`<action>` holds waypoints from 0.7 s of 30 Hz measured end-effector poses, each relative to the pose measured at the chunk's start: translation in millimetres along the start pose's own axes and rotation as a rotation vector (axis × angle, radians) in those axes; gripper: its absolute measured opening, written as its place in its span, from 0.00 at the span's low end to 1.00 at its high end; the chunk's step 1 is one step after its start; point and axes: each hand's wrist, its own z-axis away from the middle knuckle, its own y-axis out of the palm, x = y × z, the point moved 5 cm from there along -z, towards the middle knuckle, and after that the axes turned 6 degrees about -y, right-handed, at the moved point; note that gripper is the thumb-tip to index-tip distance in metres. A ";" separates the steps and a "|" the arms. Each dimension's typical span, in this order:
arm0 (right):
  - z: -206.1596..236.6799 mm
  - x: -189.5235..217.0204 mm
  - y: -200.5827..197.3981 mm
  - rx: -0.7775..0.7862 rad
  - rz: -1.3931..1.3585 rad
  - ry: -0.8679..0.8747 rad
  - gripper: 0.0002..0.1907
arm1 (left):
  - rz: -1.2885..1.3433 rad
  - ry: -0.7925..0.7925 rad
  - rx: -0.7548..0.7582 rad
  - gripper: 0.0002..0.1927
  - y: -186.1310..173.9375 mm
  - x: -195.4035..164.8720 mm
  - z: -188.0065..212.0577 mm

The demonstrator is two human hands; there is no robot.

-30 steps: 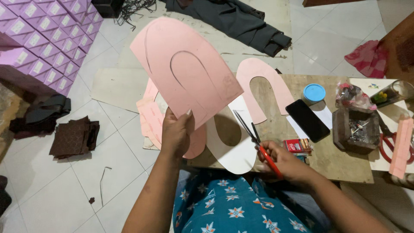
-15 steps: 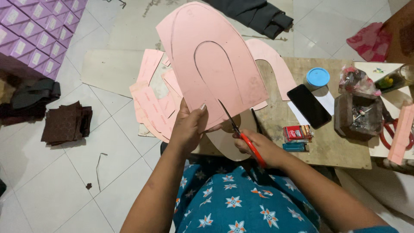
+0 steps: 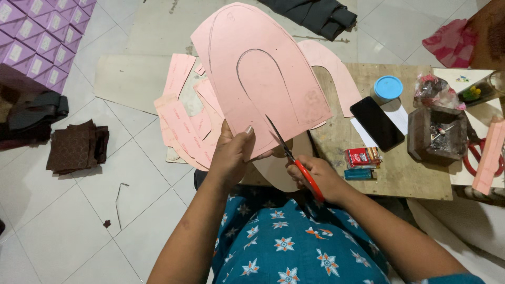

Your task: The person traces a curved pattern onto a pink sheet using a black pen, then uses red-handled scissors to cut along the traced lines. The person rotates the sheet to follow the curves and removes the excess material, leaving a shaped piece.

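Open room: tiled floor [image 3: 68,221] lay bare to the left and below the hands; the low wooden board [image 3: 410,173] ended just right of the right hand, its near edge close to the lap.
Pink sheet: large pink sheet [image 3: 258,79] was held up and tilted, above the board's left end, an arch line drawn on its face.
Left hand: left hand [image 3: 234,155] pinched the sheet's lower edge, thumb in front, fingers behind.
Right hand: right hand [image 3: 315,176] was closed through the red handles of the scissors [image 3: 292,158], just below the sheet.
Blades: parted, tips up against the sheet's lower edge near the arch line; whether they had bitten in, could not tell.
Left side: pink offcuts [image 3: 184,126] heaped under the sheet, touching one another; brown stack [image 3: 73,147] well apart on the floor.
Right side: black phone [image 3: 376,123], blue lid [image 3: 388,87], small red packet [image 3: 363,156] and brown box [image 3: 436,134] crowded the board near the right hand.
Behind: second pink cut-out [image 3: 336,76] lay partly hidden by the sheet.
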 end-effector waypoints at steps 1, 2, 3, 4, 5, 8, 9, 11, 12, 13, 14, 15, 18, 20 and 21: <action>0.0 -2.4 1.0 -0.010 -0.058 0.010 0.17 | -0.006 0.004 -0.002 0.30 -0.5 0.6 -0.6; -0.1 -3.8 2.0 -0.020 -0.116 0.021 0.17 | 0.004 0.017 0.006 0.30 -0.5 0.8 -1.0; -0.1 -4.5 2.3 -0.031 -0.173 0.031 0.16 | 0.014 0.030 0.014 0.30 -0.5 1.4 -0.9; -0.2 -4.1 0.8 -0.044 -0.095 0.046 0.17 | 0.024 0.044 0.022 0.29 -0.8 1.6 -1.2; 0.2 -2.5 -0.9 -0.057 -0.017 0.061 0.18 | 0.033 0.045 0.023 0.29 -1.4 2.3 -2.0; 2.8 5.6 -2.1 -0.088 0.051 0.129 0.18 | 0.065 0.044 0.030 0.29 -2.7 5.4 -4.5; 4.6 8.4 -1.6 -0.097 0.046 0.157 0.19 | 0.082 0.039 0.034 0.29 -3.1 7.0 -4.5; 8.1 13.3 -2.5 -0.089 0.094 0.215 0.20 | 0.087 0.022 0.016 0.29 -4.7 9.6 -6.7; 8.9 14.6 -3.2 -0.085 0.117 0.244 0.21 | 0.076 0.009 -0.006 0.29 -5.6 11.2 -7.8; 9.2 14.8 -3.2 -0.082 0.119 0.262 0.20 | 0.065 -0.007 -0.029 0.29 -6.4 13.3 -8.2; 8.3 14.0 -3.9 -0.081 0.122 0.279 0.20 | 0.054 0.014 -0.008 0.28 -4.9 13.1 -8.6; 6.5 12.2 -5.0 -0.080 0.126 0.294 0.20 | 0.043 0.037 0.014 0.28 -3.5 12.4 -8.5; -1.9 6.7 -7.3 -0.049 0.130 0.200 0.21 | -0.028 -0.021 -0.005 0.28 0.6 20.3 -6.3; -5.6 2.2 -8.3 -0.032 0.108 0.111 0.21 | -0.051 -0.060 -0.018 0.28 4.9 26.6 -4.5; -6.2 0.0 -7.6 -0.024 0.096 0.067 0.21 | -0.045 -0.063 -0.009 0.28 7.4 29.0 -2.6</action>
